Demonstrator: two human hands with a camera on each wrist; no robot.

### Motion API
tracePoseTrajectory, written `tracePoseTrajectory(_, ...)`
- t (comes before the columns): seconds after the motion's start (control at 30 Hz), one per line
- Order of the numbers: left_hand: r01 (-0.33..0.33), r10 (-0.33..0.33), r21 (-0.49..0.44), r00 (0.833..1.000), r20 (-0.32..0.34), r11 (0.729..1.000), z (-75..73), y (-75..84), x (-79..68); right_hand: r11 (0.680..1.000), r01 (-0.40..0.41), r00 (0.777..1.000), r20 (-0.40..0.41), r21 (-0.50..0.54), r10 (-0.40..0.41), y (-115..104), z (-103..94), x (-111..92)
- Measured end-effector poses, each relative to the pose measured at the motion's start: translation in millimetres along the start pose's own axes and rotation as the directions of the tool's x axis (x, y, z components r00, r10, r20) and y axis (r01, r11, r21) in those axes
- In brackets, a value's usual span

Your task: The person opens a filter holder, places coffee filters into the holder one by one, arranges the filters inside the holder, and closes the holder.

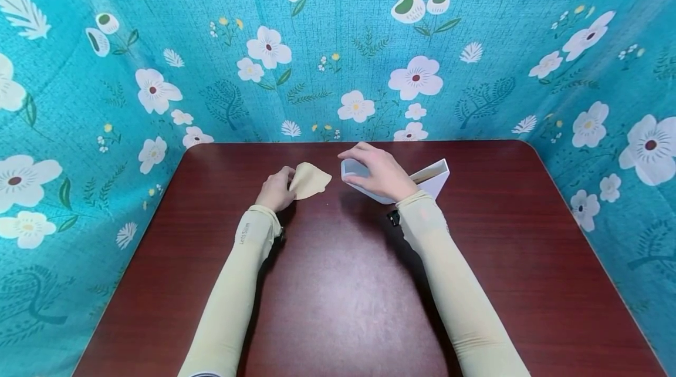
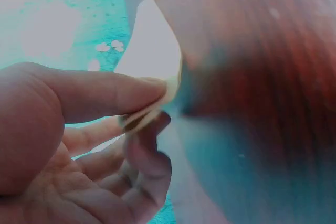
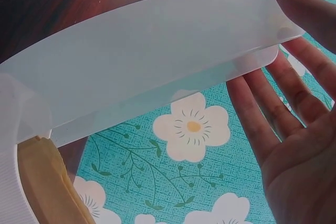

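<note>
My left hand point(image 1: 276, 190) pinches a thin tan paper sheet, fan-shaped like a coffee filter point(image 1: 310, 181), between thumb and fingertips. In the left wrist view the thumb lies along the upper side of the filter point(image 2: 152, 51), fingers curled beneath. Across the table, my right hand point(image 1: 384, 171) holds the free end of a translucent lid point(image 3: 157, 51), thumb on one edge and fingertips at the other. The raised lid belongs to a white holder point(image 1: 434, 186), partly hidden behind that hand. Folded tan paper point(image 3: 50, 182) shows inside the holder in the right wrist view.
Both hands work over a dark red-brown table point(image 1: 338, 283) with rounded far corners. A blue flowered curtain point(image 1: 327, 60) hangs behind and along both sides. Small black devices point(image 1: 393, 218) are strapped at the wrists, below pale sleeves point(image 1: 227, 300).
</note>
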State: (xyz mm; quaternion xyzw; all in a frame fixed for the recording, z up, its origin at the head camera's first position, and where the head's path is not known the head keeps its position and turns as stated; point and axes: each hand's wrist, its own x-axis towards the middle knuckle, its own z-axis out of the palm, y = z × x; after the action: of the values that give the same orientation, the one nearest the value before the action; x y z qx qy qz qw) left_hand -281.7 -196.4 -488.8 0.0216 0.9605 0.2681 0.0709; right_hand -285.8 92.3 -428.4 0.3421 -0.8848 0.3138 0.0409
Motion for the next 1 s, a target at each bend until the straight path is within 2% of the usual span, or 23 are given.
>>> tracePoseTrajectory(0.2, -0.054, 0.049, -0.119, 0.998, -0.042, 0.991, -10.7, 4.5, -4.1, 1.0, -0.004, 1.0, -0.005, -0.004, 0.004, -0.7, -0.2, 0.3)
tracePoseTrajectory(0.33, -0.07, 0.058, -0.178, 0.996, -0.07, 0.982, -13.8, 2.8, -5.8, 1.0, -0.007, 1.0, -0.003, -0.004, 0.007, -1.5, 0.1, 1.0)
tracePoseTrajectory(0.73, -0.113, 0.092, -0.162, 0.987, -0.13, 0.98, -21.6, -6.4, -10.7, 1.0, -0.007, 1.0, -0.009, 0.003, 0.007, -0.3, 0.4, 0.7)
tracePoseTrajectory(1.0, -0.183, 0.143, -0.155, 0.961, -0.238, 0.971, -42.3, 1.3, -21.2, 1.0, -0.029, 0.998, -0.058, 0.011, 0.029, -7.9, -6.8, 3.4)
